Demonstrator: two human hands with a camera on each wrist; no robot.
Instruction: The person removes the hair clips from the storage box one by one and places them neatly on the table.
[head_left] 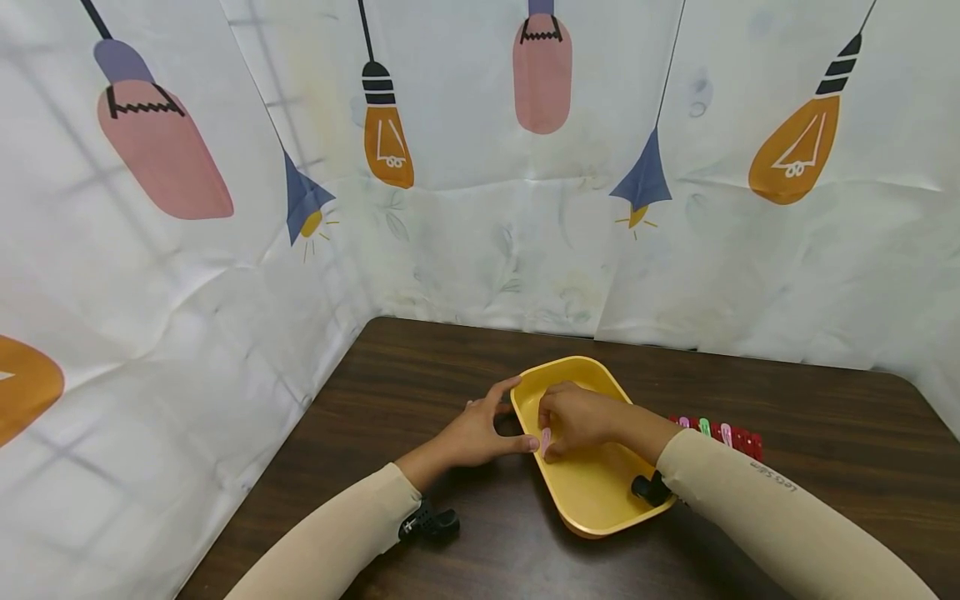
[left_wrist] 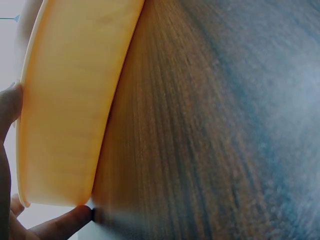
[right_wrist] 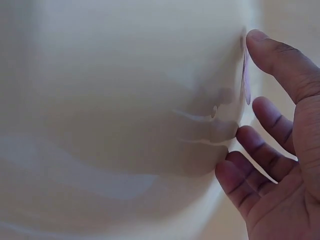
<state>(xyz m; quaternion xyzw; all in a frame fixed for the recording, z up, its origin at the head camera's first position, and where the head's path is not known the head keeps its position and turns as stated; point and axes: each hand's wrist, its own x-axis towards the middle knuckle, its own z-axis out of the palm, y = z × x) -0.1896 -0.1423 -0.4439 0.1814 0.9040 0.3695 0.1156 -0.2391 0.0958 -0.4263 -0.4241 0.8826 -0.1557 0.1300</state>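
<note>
A yellow plastic tub [head_left: 600, 500] stands on the dark table. My left hand [head_left: 472, 433] is spread along the tub's left side, its thumb and a finger touching the rim. In the left wrist view, a lower finger [left_wrist: 70, 220] touches the tub's outer corner near its base. My right hand [head_left: 581, 417] reaches inside the tub. A small pink hair clip [head_left: 546, 440] is at the inner left wall, by the right thumb and fingers. From the right wrist, the clip [right_wrist: 247, 82] appears thin and edge-on, with the thumb and fingertips apart around it.
Right of the tub lies a red strip [head_left: 750, 442] bearing several pink and green clips, partly hidden by the right forearm. The brown wooden table [head_left: 420, 358] meets a printed white curtain [head_left: 480, 250] at the back and left.
</note>
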